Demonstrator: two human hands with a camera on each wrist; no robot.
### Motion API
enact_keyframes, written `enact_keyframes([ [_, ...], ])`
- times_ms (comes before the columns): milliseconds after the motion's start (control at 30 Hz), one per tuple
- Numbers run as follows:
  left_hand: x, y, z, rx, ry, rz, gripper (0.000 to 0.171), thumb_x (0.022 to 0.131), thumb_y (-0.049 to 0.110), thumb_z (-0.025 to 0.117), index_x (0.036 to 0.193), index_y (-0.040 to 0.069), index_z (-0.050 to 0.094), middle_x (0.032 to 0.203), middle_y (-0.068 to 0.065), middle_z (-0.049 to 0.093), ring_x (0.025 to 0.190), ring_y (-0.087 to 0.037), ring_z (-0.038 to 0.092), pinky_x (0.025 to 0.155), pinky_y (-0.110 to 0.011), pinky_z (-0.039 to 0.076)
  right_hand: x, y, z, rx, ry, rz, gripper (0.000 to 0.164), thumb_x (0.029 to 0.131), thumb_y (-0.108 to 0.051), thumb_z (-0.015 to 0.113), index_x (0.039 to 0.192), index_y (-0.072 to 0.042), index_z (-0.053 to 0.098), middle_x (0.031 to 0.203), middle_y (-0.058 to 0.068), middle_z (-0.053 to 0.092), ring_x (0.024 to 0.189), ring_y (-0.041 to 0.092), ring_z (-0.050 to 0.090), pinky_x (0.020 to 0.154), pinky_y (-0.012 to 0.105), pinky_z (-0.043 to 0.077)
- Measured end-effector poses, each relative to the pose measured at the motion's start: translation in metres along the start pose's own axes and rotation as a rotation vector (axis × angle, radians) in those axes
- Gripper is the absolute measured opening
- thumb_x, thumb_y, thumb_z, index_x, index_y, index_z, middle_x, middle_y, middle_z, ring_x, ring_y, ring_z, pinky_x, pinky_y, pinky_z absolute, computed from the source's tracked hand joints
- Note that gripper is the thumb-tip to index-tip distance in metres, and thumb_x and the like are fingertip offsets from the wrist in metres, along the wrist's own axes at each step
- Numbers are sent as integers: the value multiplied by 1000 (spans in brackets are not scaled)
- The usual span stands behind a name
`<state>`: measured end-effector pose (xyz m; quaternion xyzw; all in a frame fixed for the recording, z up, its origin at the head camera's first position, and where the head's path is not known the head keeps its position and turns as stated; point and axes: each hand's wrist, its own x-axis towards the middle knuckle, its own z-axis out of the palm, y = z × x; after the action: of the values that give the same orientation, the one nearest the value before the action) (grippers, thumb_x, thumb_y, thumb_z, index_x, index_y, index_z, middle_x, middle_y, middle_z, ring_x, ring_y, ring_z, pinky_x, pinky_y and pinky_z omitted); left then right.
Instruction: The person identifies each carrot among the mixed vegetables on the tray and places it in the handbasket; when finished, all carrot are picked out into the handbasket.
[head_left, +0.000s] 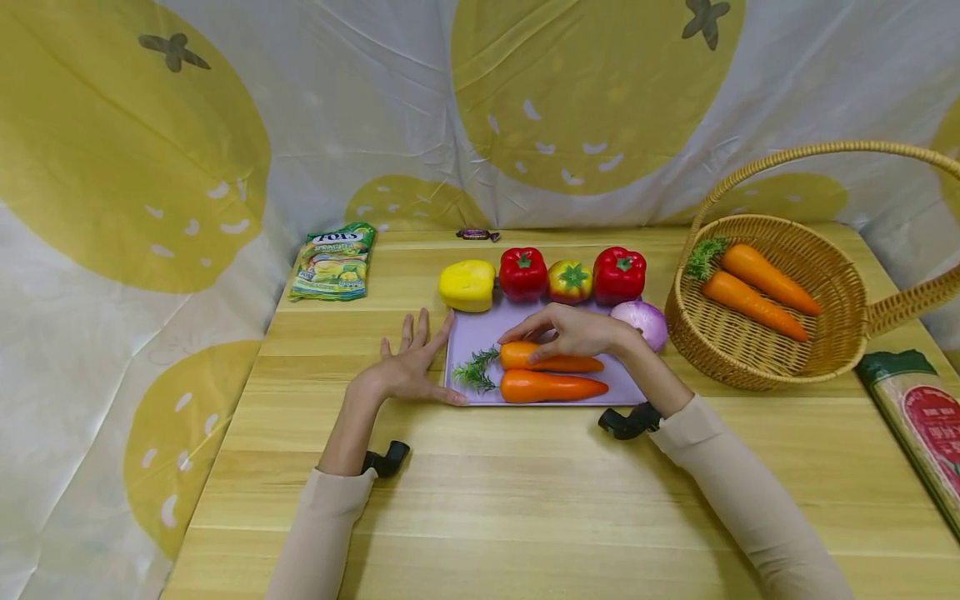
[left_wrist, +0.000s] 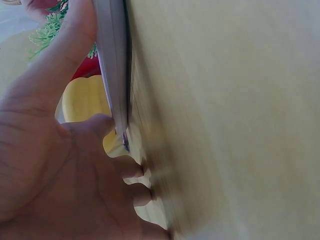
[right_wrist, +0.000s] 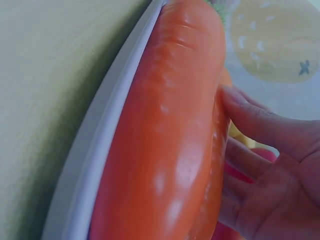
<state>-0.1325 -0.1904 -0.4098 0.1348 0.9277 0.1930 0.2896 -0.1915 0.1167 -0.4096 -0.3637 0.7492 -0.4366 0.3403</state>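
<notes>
- Far left: shiny green-and-yellow candy packet [head_left: 332, 267], flat on the pale wooden table [head_left: 480, 508], well away from the action.
- Next: left hand [head_left: 405, 369], fingers straight and spread, gripping nothing, just touching the left edge of the flat lavender tray [head_left: 472, 332]. Probably steadying it.
- On that tray: near glossy orange carrot [head_left: 553, 387] with feathery green top, no hand on it.
- Just beyond: far glossy orange carrot [head_left: 570, 364], pinched between thumb and fingers of the right hand [head_left: 579, 329]. Not let go yet, so can't really call that one finished.
- Right of the tray: round woven wicker basket [head_left: 720, 362] with two more orange carrots [head_left: 756, 306] inside.
- Score so far: two on the tray, two in the basket. Looks roughly halfway, at a guess, with the basket pair left untouched for now.
</notes>
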Motion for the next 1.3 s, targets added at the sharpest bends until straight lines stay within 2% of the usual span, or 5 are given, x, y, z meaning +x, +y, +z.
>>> enact_keyframes([
  [433, 0, 2, 1, 20, 2, -6, 133, 79, 62, 83, 166, 28, -12, 168, -21, -30, 156, -44, -29, 116, -82, -10, -5, 0, -5, -47, 92, 18, 43, 96, -7, 73, 139, -10, 67, 138, 7, 70, 127, 29, 63, 111, 48, 51],
  [733, 1, 2, 2, -9, -4, -7, 134, 76, 64, 84, 166, 31, -11, 168, -21, -31, 155, -43, -31, 116, -81, -13, -20, -11, -16, -53, 193, 68, 44, 96, -18, 74, 139, -25, 67, 139, -3, 68, 127, 24, 60, 109, 46, 52],
  [967, 2, 0, 2, -15, 1, -3, 135, 75, 66, 83, 166, 31, -10, 168, -20, -31, 155, -42, -32, 116, -81, -13, -28, -20, -24, -39, 243, 17, 46, 95, -15, 75, 140, -20, 67, 138, 2, 69, 127, 23, 61, 112, 45, 51],
  [1233, 1, -1, 0, -19, -3, -6, 134, 77, 64, 83, 166, 30, -11, 168, -20, -31, 155, -42, -31, 116, -80, -12, -48, -34, -36, -124, 302, 0, 44, 95, -16, 75, 138, -23, 68, 131, 2, 72, 98, 21, 59, 79, 25, 48],
  [1300, 1, 0, 0, -15, -3, -3, 134, 77, 63, 83, 166, 30, -11, 168, -20, -31, 155, -42, -31, 116, -81, -12, -57, -38, -41, -139, 321, 2, 44, 96, -15, 75, 139, -24, 68, 134, 1, 71, 102, 18, 60, 81, 24, 50],
])
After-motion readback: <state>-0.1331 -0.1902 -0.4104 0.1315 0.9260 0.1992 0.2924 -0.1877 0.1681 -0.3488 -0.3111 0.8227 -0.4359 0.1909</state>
